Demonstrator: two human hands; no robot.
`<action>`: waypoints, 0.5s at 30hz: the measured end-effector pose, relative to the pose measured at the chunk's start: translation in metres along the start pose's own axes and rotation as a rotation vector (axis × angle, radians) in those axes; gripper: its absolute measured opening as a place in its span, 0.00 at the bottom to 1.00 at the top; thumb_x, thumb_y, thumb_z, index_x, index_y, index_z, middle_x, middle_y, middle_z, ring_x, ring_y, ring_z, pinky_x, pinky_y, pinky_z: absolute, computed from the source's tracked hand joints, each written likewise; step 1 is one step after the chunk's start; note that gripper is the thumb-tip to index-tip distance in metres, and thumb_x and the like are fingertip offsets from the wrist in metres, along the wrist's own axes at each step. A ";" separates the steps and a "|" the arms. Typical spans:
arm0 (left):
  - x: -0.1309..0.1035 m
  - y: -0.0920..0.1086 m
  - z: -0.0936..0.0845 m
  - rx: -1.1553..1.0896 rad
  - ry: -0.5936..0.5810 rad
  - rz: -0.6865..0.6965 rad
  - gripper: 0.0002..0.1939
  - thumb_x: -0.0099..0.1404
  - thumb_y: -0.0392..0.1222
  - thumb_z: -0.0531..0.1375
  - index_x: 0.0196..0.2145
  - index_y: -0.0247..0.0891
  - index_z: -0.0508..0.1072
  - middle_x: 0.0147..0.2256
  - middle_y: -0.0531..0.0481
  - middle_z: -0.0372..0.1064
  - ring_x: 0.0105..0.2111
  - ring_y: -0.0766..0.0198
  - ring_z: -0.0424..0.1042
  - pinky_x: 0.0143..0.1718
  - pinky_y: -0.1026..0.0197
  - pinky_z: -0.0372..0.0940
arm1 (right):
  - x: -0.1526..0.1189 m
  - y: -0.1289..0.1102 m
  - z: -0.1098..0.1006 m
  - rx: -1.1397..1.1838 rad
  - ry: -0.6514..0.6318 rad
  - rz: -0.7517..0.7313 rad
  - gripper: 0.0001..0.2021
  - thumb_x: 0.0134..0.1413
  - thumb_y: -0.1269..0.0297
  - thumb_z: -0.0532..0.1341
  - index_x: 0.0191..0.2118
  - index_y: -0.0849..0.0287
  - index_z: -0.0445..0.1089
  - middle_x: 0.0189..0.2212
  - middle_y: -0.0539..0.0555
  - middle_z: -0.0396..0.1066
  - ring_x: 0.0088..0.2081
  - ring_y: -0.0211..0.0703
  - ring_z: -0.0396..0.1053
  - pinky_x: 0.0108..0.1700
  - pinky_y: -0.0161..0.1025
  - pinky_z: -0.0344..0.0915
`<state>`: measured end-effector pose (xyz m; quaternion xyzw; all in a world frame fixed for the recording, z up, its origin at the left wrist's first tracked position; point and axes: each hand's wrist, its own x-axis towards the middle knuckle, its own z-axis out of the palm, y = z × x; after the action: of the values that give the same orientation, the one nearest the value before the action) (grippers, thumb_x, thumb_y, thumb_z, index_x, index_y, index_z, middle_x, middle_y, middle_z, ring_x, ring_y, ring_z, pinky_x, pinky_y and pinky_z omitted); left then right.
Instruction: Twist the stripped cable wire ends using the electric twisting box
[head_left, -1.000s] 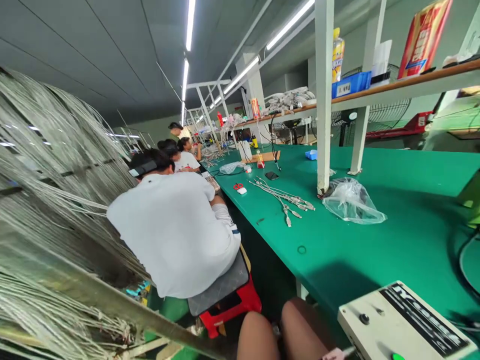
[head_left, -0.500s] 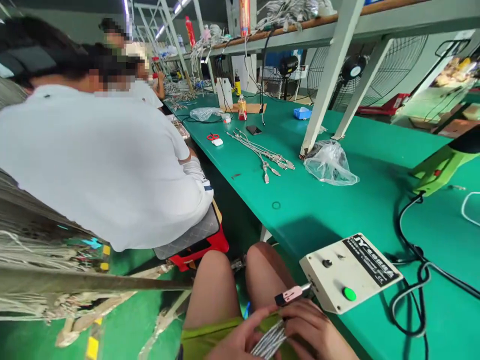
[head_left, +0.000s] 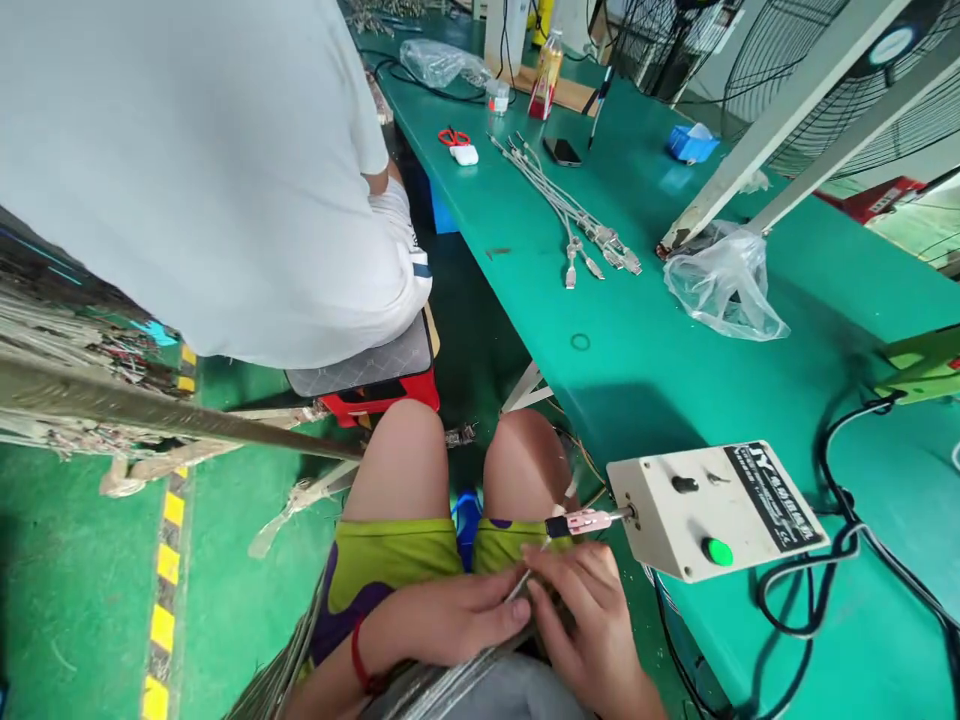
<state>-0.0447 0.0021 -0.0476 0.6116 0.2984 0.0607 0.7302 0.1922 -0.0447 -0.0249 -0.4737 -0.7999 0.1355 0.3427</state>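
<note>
Over my lap, my left hand (head_left: 469, 618) is closed around a bundle of thin grey cables (head_left: 450, 688), which trails down and left across my body. My right hand (head_left: 581, 605) sits against it, fingers bent and pinching the cables' upper end. Just above the fingertips is a pink and black clip-like head (head_left: 581, 523) on a metal shaft, which sticks out of the left side of a cream control box (head_left: 731, 510) with a green button and a black knob. A thin strand rises from my fingers toward the black tip; whether it touches is unclear.
On the green table (head_left: 645, 370) lie several grey USB cables (head_left: 570, 215), red-handled scissors (head_left: 454, 136), a phone (head_left: 562, 151), a plastic bag (head_left: 727, 280) and a green tool (head_left: 926, 362) with black cords. A person in a white shirt (head_left: 247, 180) sits at the left.
The view has tilted down, showing more of my lap and forearms. My hands have drawn closer together, and the cables now run down to the left.
</note>
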 end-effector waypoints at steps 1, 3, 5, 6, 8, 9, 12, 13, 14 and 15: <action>0.000 0.003 -0.001 0.056 0.036 -0.001 0.38 0.83 0.73 0.51 0.72 0.43 0.75 0.66 0.34 0.79 0.64 0.40 0.79 0.73 0.42 0.68 | 0.003 -0.001 0.003 0.026 -0.038 0.007 0.16 0.74 0.75 0.61 0.61 0.56 0.76 0.50 0.56 0.88 0.43 0.49 0.84 0.47 0.48 0.75; 0.000 0.012 -0.006 0.141 0.116 0.016 0.34 0.86 0.65 0.49 0.72 0.40 0.76 0.72 0.32 0.74 0.72 0.38 0.74 0.77 0.40 0.64 | 0.007 -0.002 0.007 0.077 -0.106 0.025 0.20 0.73 0.73 0.61 0.65 0.56 0.74 0.53 0.57 0.88 0.47 0.51 0.84 0.49 0.48 0.78; 0.001 0.023 -0.010 0.173 0.268 0.056 0.29 0.86 0.59 0.52 0.68 0.41 0.80 0.70 0.34 0.77 0.71 0.41 0.74 0.77 0.43 0.65 | 0.009 -0.004 0.009 0.122 -0.133 0.024 0.22 0.72 0.73 0.62 0.67 0.55 0.73 0.50 0.56 0.88 0.47 0.52 0.83 0.49 0.48 0.79; 0.003 0.028 -0.012 0.167 0.347 0.063 0.26 0.85 0.57 0.54 0.66 0.41 0.81 0.66 0.37 0.80 0.68 0.42 0.77 0.74 0.45 0.67 | 0.009 -0.005 0.009 0.137 -0.135 0.018 0.22 0.71 0.73 0.62 0.66 0.54 0.73 0.48 0.56 0.88 0.47 0.52 0.82 0.49 0.48 0.78; 0.007 0.039 -0.014 0.123 0.483 0.052 0.23 0.86 0.55 0.55 0.64 0.42 0.82 0.55 0.41 0.86 0.54 0.48 0.83 0.59 0.51 0.75 | 0.009 -0.006 0.009 0.155 -0.139 0.002 0.19 0.71 0.74 0.62 0.63 0.54 0.75 0.47 0.56 0.87 0.46 0.53 0.81 0.48 0.48 0.78; 0.009 0.044 -0.014 0.067 0.546 0.049 0.22 0.85 0.54 0.56 0.60 0.41 0.83 0.50 0.43 0.86 0.49 0.50 0.83 0.52 0.54 0.76 | 0.010 -0.007 0.009 0.162 -0.146 -0.005 0.18 0.71 0.74 0.62 0.62 0.53 0.75 0.47 0.56 0.87 0.46 0.53 0.81 0.49 0.49 0.77; 0.014 0.056 -0.011 -0.131 0.656 0.112 0.19 0.83 0.53 0.60 0.52 0.38 0.85 0.41 0.44 0.86 0.41 0.54 0.82 0.41 0.59 0.74 | 0.014 -0.010 0.012 0.211 -0.183 -0.001 0.17 0.71 0.74 0.63 0.60 0.53 0.76 0.49 0.56 0.87 0.48 0.53 0.80 0.50 0.49 0.76; 0.014 0.060 -0.010 -0.190 0.666 0.142 0.18 0.82 0.53 0.62 0.50 0.37 0.85 0.41 0.43 0.85 0.39 0.55 0.81 0.41 0.59 0.74 | 0.015 -0.012 0.013 0.231 -0.192 0.003 0.16 0.71 0.73 0.63 0.60 0.53 0.76 0.49 0.56 0.87 0.49 0.54 0.80 0.51 0.49 0.76; 0.014 0.062 -0.007 -0.241 0.673 0.166 0.18 0.81 0.53 0.63 0.48 0.37 0.85 0.40 0.43 0.85 0.38 0.57 0.81 0.41 0.59 0.74 | 0.016 -0.013 0.015 0.249 -0.196 0.006 0.16 0.71 0.73 0.63 0.59 0.52 0.77 0.49 0.56 0.87 0.50 0.55 0.81 0.52 0.50 0.77; 0.013 0.065 -0.005 -0.284 0.684 0.186 0.17 0.81 0.53 0.64 0.46 0.36 0.85 0.38 0.44 0.85 0.36 0.58 0.81 0.40 0.60 0.74 | 0.017 -0.015 0.016 0.262 -0.194 0.003 0.16 0.71 0.73 0.64 0.59 0.52 0.77 0.49 0.57 0.87 0.51 0.55 0.81 0.53 0.50 0.77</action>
<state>-0.0184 0.0281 0.0074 0.4730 0.4567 0.3678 0.6576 0.1660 -0.0368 -0.0210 -0.4110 -0.8038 0.2845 0.3225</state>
